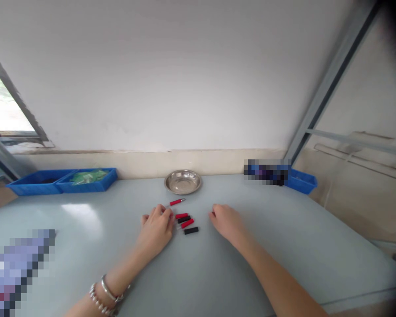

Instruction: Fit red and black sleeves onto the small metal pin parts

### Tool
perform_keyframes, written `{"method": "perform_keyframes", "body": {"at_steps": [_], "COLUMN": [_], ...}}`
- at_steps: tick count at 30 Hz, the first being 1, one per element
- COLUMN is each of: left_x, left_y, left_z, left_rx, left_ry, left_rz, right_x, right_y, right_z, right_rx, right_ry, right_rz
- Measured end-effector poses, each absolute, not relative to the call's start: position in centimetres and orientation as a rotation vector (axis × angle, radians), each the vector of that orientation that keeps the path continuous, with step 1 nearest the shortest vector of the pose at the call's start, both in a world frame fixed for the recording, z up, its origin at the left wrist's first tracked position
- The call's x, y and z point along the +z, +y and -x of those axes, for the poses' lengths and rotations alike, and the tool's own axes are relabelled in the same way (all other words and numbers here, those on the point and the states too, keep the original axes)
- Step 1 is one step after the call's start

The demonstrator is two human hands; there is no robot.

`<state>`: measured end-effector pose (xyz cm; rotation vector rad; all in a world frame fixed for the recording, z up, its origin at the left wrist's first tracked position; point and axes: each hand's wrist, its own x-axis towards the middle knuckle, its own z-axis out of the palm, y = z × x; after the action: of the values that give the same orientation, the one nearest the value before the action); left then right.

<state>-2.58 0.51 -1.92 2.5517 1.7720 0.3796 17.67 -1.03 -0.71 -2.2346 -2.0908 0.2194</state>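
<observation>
My left hand rests on the table with its fingers bent and a little apart, just left of a small group of short red and black cylinders. In that group lie a red piece, a black piece, a slanted red piece and a nearer black piece. Above them, close to my left fingertips, is a red pen-like piece with a silver tip. To the right, my right hand is closed on the table, apart from the group; whatever its fingers hold is hidden.
Behind the pieces a round metal dish stands near the wall. Two blue trays sit at the back left, one with green plastic inside. A blue bin and a blurred-out item are at back right. Another blurred-out object lies front left.
</observation>
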Motion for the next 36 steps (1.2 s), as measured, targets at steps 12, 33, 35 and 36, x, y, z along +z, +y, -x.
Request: {"method": "perform_keyframes", "body": {"at_steps": [12,33,35,36], "left_x": [-2.04,-1.99,-2.0,-1.99], "left_y": [0.53,0.53,0.51,0.51], "left_z": [2.66,2.56,2.59,2.59], "left_rx": [0.363,0.36,0.358,0.359], "left_ry": [1.782,1.801,1.797,1.798], "left_rz": [-2.563,-2.555,-2.552,-2.548], "right_x": [-0.64,-0.39,-0.27,-0.23], "right_y": [-1.06,-1.24,-1.28,-1.29], "right_z": [-17.94,-17.84,-17.79,-17.77], "right_rx": [0.222,0.231,0.244,0.249], "right_ry": [-2.069,-2.087,-2.076,-2.074], "right_rz": [2.331,2.366,2.37,2.368]}}
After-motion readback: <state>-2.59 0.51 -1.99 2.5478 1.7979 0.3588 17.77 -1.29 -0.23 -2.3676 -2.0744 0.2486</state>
